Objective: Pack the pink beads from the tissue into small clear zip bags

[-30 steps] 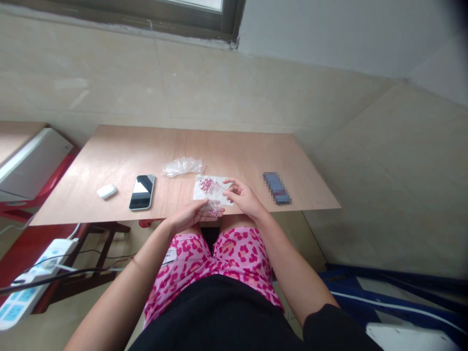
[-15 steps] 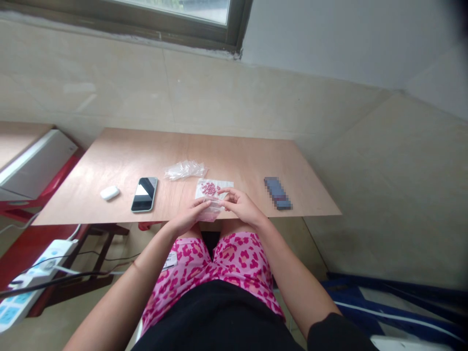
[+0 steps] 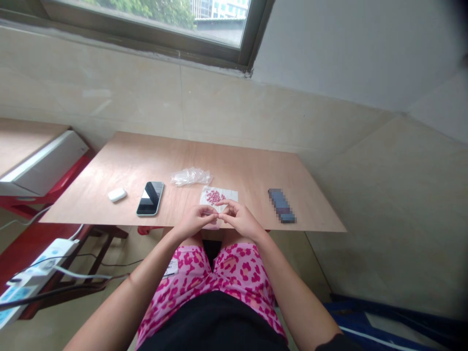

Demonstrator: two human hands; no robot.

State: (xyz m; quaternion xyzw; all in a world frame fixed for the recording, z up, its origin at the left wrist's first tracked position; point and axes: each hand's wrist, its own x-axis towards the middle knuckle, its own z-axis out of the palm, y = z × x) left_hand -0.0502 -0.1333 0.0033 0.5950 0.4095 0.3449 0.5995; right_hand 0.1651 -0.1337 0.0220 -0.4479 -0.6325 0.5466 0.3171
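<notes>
Several small pink beads (image 3: pixel 215 196) lie in a heap on a white sheet (image 3: pixel 232 194) near the table's front edge. Just in front of the sheet, my left hand (image 3: pixel 199 218) and my right hand (image 3: pixel 236 214) meet at their fingertips. Both are closed in a pinch on a small clear plastic bag (image 3: pixel 211 225), mostly covered by the fingers. Whether any beads are inside it I cannot make out. Behind the sheet rests a crumpled pile of clear plastic bags (image 3: pixel 191 176).
To the left are a phone (image 3: pixel 150 199) and a white earbud case (image 3: pixel 117 195). A pixelated dark object (image 3: pixel 282 205) lies at the right on the wooden table (image 3: pixel 252 168). A power strip (image 3: pixel 40 273) with cables sits at lower left.
My hands have drawn together until their fingertips meet, and the left fingers curl more over the plastic bag. The camera view has tilted upward a little.
</notes>
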